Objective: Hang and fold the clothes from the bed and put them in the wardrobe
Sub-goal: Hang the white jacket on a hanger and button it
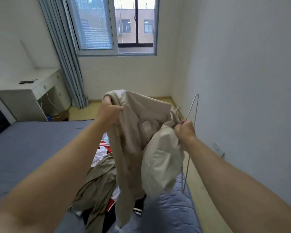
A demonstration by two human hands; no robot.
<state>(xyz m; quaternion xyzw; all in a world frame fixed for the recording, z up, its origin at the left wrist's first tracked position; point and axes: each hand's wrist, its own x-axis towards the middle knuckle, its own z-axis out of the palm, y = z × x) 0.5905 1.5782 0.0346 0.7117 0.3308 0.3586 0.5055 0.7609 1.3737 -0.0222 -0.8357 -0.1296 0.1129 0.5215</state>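
A beige garment [141,132] hangs in the air over the bed, held up by both hands. My left hand [108,111] grips its upper left edge. My right hand [185,129] clutches a bunch of the beige cloth together with a thin grey wire hanger [192,108], which sticks up above the fist and hangs down below it. Under the garment lies a pile of clothes [101,179] on the blue-grey bed [32,148]: an olive piece, a white and red one, dark ones.
A white desk [32,91] stands at the left past the bed, with a dark flat thing on top. Grey curtains [65,56] hang beside the window [118,26]. A strip of wooden floor [202,190] runs between bed and right wall. No wardrobe is in view.
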